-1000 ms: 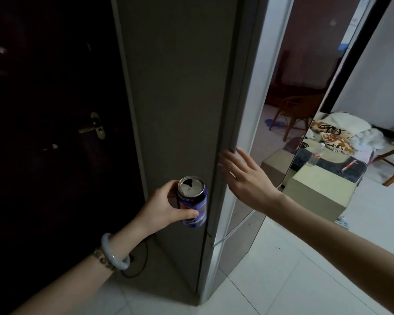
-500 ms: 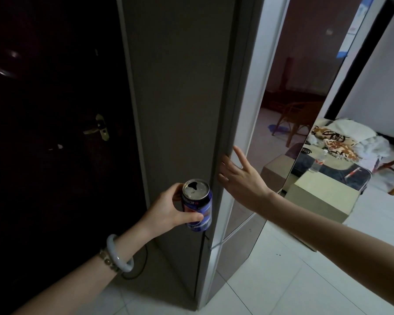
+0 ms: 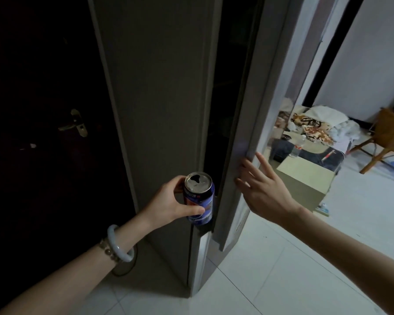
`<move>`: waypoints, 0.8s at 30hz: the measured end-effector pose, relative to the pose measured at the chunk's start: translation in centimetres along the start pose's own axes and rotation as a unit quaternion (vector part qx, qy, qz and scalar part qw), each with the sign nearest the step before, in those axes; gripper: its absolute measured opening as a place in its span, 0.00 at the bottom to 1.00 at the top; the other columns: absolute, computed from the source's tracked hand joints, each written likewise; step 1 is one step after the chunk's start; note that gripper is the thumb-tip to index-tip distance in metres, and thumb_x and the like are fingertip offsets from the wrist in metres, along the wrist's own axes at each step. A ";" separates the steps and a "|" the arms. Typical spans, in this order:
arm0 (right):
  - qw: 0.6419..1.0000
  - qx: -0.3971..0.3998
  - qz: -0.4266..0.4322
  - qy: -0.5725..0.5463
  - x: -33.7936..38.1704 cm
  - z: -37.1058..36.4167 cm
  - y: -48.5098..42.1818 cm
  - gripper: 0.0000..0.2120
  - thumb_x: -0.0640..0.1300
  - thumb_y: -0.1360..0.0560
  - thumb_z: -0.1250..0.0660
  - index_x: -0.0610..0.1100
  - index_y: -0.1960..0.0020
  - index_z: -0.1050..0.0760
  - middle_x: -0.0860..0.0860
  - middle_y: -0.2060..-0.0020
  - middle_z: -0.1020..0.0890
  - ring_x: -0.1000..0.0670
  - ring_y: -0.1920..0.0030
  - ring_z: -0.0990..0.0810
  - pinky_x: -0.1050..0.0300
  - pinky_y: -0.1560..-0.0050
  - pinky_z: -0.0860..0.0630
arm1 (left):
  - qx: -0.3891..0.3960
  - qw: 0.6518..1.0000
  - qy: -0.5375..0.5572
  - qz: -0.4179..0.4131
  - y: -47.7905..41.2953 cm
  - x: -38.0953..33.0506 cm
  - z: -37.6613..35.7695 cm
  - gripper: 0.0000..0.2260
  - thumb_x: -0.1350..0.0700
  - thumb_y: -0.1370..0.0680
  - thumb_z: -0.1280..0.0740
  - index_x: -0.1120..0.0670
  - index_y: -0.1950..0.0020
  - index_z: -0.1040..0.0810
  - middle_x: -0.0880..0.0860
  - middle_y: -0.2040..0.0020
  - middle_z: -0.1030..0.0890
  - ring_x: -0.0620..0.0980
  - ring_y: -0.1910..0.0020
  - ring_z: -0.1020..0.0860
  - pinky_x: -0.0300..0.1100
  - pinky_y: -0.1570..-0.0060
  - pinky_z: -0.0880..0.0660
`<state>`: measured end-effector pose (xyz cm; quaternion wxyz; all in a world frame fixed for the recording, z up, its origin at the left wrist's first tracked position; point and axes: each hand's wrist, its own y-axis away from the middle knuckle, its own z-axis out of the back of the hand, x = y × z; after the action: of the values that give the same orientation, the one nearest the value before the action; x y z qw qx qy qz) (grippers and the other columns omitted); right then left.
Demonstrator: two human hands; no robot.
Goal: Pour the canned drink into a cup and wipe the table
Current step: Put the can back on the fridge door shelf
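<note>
My left hand grips an opened blue drink can, upright, its top hole showing. The can is held in front of a tall grey fridge, right at the dark gap beside the fridge door. My right hand lies with straight, spread fingers on the edge of that door, which stands slightly ajar. No cup or cloth is in view.
A dark door with a brass handle is to the left of the fridge. To the right, a low pale table carries a plastic bottle, with a wicker chair behind. White tiled floor lies below.
The fridge door has swung out under my right hand, and a dark gap now shows beside it. My left hand has kept the can at about the same place.
</note>
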<state>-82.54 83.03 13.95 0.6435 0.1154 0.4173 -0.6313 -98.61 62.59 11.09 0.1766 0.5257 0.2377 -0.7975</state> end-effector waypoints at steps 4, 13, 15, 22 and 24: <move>0.997 -0.022 -0.065 -0.017 -0.2 -0.3 4.2 0.18 0.41 0.29 0.33 0.40 0.39 0.23 0.40 0.39 0.23 0.38 0.31 0.33 0.32 0.34 0.37 | 0.052 0.998 0.025 0.000 -1.0 -0.7 -1.8 0.26 0.61 0.37 0.20 0.50 0.42 0.25 0.48 0.46 0.19 0.40 0.45 0.22 0.30 0.48 0.27; 0.978 0.086 -0.184 0.041 -1.3 0.7 12.8 0.34 0.41 0.32 0.35 0.40 0.27 0.39 0.45 0.27 0.42 0.46 0.25 0.50 0.40 0.29 0.45 | 0.193 0.979 0.066 0.018 -3.5 -1.9 -8.3 0.29 0.61 0.39 0.21 0.46 0.42 0.27 0.43 0.46 0.19 0.36 0.44 0.23 0.28 0.50 0.27; 0.970 0.110 -0.211 0.057 -1.5 1.2 14.1 0.34 0.40 0.32 0.36 0.40 0.27 0.41 0.45 0.26 0.43 0.45 0.25 0.49 0.40 0.28 0.46 | 0.215 0.975 0.060 0.009 -3.8 -2.4 -9.9 0.29 0.61 0.38 0.21 0.44 0.42 0.27 0.44 0.45 0.20 0.36 0.44 0.23 0.28 0.50 0.27; 0.935 0.202 -0.290 0.035 -3.2 2.6 18.3 0.46 0.43 0.37 0.29 0.46 0.24 0.48 0.43 0.26 0.49 0.42 0.25 0.49 0.33 0.30 0.47 | 0.243 0.968 0.044 -0.032 -5.1 -5.1 -15.1 0.29 0.63 0.38 0.20 0.47 0.42 0.27 0.46 0.45 0.20 0.36 0.45 0.23 0.29 0.48 0.27; 0.922 0.226 -0.315 0.017 -4.2 2.6 19.6 0.48 0.45 0.38 0.27 0.47 0.24 0.49 0.42 0.26 0.50 0.41 0.25 0.51 0.33 0.30 0.48 | 0.242 0.968 0.036 -0.047 -5.6 -5.7 -16.8 0.29 0.63 0.38 0.20 0.46 0.42 0.27 0.45 0.46 0.20 0.33 0.46 0.23 0.28 0.49 0.28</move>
<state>-63.08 87.71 11.01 0.3617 0.1308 0.2892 -0.8766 -86.67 76.90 11.85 -0.0023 0.5698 0.0679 -0.8190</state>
